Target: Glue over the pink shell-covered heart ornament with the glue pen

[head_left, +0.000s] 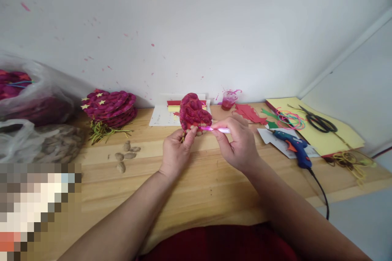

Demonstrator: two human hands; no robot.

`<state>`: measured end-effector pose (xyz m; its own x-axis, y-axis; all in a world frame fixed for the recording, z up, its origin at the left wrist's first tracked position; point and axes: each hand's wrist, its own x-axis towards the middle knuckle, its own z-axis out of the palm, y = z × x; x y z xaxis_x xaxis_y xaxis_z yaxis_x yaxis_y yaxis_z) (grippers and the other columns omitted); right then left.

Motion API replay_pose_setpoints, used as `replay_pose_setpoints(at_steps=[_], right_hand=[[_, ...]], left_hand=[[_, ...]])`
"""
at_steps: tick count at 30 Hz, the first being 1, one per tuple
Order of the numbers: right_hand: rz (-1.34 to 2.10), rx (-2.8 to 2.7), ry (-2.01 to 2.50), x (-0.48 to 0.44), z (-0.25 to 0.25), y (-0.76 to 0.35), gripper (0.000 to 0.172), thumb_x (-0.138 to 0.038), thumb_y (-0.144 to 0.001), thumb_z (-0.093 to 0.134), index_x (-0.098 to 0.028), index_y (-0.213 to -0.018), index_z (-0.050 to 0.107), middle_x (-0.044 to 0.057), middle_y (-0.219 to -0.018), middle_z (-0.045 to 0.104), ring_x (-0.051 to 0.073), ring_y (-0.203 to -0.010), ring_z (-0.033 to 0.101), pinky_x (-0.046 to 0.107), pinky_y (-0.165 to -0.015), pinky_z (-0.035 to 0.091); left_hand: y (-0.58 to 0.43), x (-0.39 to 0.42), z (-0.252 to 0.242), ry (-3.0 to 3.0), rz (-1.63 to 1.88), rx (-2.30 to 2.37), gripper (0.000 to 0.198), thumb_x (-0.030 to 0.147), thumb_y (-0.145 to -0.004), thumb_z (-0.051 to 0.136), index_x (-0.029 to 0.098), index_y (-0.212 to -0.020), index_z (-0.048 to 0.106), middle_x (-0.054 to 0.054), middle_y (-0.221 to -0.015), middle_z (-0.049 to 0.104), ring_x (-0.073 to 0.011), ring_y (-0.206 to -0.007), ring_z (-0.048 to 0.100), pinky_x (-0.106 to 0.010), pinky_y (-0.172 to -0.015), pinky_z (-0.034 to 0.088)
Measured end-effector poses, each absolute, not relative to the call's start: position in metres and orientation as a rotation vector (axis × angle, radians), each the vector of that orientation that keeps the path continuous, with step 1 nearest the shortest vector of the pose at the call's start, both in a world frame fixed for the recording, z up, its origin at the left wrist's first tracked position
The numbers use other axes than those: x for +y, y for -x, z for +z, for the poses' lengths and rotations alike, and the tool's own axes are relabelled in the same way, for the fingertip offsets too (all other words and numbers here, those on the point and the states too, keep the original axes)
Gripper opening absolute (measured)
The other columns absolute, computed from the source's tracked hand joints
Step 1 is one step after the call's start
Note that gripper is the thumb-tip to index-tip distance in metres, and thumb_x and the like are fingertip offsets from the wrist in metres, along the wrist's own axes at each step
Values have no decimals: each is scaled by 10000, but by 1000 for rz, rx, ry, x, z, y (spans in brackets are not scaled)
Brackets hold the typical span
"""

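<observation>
Several peanuts (130, 156) and a glue gun (295, 141) flank the hands (237, 144).

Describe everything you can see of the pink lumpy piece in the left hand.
The piece is rounded, covered in peanut-like lumps coloured deep pink, redder between them; some along its lower edge look bare tan. The left hand pinches that edge, holding it roughly upright over the wooden table. A pink tool in the right hand reaches it; whether they touch is unclear.

On table (211, 204), 5 peanuts (130, 155) left of left hand (177, 149), glue gun (296, 146) right of right hand (238, 143).
</observation>
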<state>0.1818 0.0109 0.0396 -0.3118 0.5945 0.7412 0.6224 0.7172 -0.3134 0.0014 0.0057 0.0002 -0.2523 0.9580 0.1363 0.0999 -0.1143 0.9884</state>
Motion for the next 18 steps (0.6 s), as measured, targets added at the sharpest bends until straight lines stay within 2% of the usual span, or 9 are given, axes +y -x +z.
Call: replay_pose_setpoints(at_steps=[6,11,18], right_hand=[[-65,-1958,919,11,39,-181,40,-215,-943,612,-248,-944,635,26,-856,730,216,-825,640,405,-796,460],[-47,-1969,920,10,41,-181,49,-213,-947,605,-252,-945,634,22,-857,729,215,-821,641,406,-789,460],[-102,-1989,901,10,41,-182,54,-197,-938,615,-247,-950,631,22,-858,734,215,-818,629,401,-792,445]], left_hand=[[-1,6,2,-1223,1469,1401,248,374,-805,765,201,-628,753,-26,-604,648,-163,-600,537,-267,-614,371],[0,5,-2,-1311,1462,1405,327,441,-824,735,190,-614,736,-16,-563,602,-149,-565,486,-266,-586,366],[0,4,-3,-1275,1424,1305,329,488,-842,716,180,-754,788,-40,-735,702,-168,-704,583,-261,-696,442]])
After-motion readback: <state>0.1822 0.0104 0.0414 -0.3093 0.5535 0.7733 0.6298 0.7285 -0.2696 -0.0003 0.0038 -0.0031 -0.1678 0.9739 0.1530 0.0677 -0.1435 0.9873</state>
